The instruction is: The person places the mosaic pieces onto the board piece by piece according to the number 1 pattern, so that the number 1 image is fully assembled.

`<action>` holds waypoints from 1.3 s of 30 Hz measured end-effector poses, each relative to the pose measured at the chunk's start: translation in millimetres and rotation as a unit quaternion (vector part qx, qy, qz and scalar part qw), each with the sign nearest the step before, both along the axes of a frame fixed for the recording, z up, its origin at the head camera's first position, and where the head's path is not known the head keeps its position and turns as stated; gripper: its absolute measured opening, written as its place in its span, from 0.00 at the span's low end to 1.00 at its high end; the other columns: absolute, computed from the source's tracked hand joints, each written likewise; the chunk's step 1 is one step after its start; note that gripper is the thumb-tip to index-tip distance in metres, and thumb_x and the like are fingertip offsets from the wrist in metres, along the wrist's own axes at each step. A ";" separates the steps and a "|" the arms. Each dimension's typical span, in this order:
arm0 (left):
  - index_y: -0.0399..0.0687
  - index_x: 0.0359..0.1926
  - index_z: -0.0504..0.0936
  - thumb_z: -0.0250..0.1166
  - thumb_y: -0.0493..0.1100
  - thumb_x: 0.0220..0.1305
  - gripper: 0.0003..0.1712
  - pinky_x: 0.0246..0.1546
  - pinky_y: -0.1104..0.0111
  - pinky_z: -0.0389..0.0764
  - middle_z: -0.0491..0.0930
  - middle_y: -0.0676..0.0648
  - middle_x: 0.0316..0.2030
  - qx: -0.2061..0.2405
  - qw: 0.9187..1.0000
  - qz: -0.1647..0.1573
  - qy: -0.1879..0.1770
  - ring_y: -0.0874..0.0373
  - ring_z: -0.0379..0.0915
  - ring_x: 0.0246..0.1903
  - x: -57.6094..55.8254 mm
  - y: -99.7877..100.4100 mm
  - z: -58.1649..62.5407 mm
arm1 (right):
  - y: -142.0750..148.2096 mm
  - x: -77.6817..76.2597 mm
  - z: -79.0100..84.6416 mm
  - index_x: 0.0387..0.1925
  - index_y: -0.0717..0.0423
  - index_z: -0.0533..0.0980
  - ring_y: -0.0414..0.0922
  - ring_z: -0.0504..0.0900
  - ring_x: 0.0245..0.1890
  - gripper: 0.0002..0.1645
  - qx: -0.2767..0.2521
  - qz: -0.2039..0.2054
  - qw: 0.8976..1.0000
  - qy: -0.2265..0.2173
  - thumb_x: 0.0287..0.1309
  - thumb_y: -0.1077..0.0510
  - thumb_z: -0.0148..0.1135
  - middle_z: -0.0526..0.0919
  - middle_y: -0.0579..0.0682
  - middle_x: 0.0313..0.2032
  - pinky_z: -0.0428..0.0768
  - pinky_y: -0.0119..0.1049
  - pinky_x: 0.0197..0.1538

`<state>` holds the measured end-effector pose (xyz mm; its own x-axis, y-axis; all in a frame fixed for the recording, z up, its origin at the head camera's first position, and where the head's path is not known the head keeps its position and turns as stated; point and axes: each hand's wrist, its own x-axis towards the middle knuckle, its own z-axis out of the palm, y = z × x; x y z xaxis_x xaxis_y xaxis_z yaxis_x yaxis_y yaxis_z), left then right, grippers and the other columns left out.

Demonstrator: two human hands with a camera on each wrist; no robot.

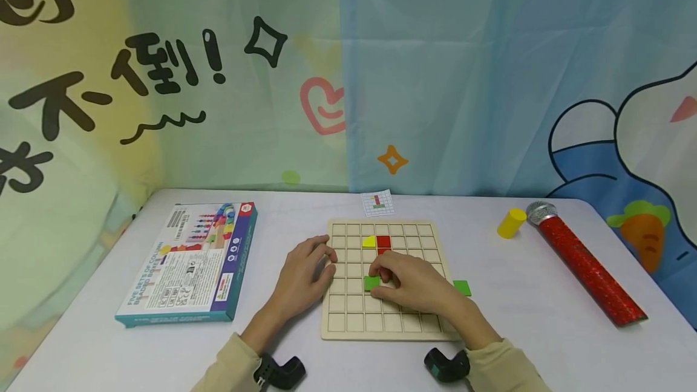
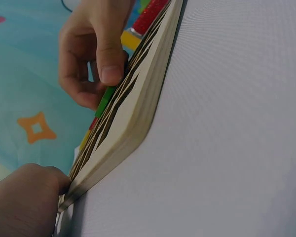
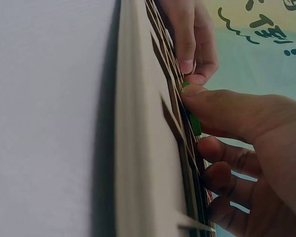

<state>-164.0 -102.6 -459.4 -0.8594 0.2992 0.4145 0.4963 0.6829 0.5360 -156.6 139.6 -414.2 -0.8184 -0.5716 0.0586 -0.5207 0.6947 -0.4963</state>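
Right grip [image 1: 416, 280] in the head view had thumb and bent fingers pinching a flat green tile [image 1: 371, 284], left of centre on a pale wooden board [image 1: 337, 323] with square cells. Left grip [image 1: 302, 274], fingers loosely bent, rested on the board's left edge. Farther up, a smooth red square [image 1: 383, 241] touched a yellow piece [image 1: 369, 241]. Another green piece [image 1: 462, 288] lay beside the board's right edge on the white counter [image 1: 550, 319]. Glossy flat box [image 1: 185, 265] stood left; yellow cylinder [image 1: 512, 223] and glittery red microphone [image 1: 588, 271], right. Left wrist view showed the board's thick rounded corner, green tile at the right thumb. Right wrist view showed that thumb on green tile, grooved cells alongside.
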 end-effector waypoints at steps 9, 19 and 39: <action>0.55 0.37 0.76 0.60 0.40 0.61 0.04 0.58 0.44 0.64 0.73 0.43 0.58 -0.005 1.000 0.003 -0.007 0.47 0.67 0.62 0.1 0.2 -0.4 | 1.2 -0.1 -2.5 0.39 0.44 0.75 0.31 0.65 0.24 0.16 0.004 0.008 1.000 0.008 0.50 0.46 0.69 0.72 0.38 0.28 0.66 0.26 0.30; 0.54 0.36 0.76 0.60 0.40 0.60 0.04 0.58 0.44 0.64 0.74 0.43 0.58 -0.005 1.000 -0.001 -0.003 0.46 0.67 0.62 -0.4 0.5 -0.3 | 1.2 1.2 -2.3 0.39 0.44 0.76 0.33 0.67 0.25 0.14 0.004 0.005 1.000 0.000 0.52 0.47 0.68 0.72 0.38 0.28 0.67 0.26 0.31; 0.54 0.36 0.76 0.62 0.40 0.60 0.04 0.57 0.44 0.65 0.74 0.42 0.58 -0.006 1.000 0.005 0.003 0.45 0.68 0.61 0.0 1.4 -1.5 | 30.5 2.8 3.8 0.41 0.46 0.76 0.33 0.71 0.28 0.08 -0.045 -0.007 0.999 -0.030 0.59 0.54 0.62 0.74 0.36 0.30 0.72 0.27 0.33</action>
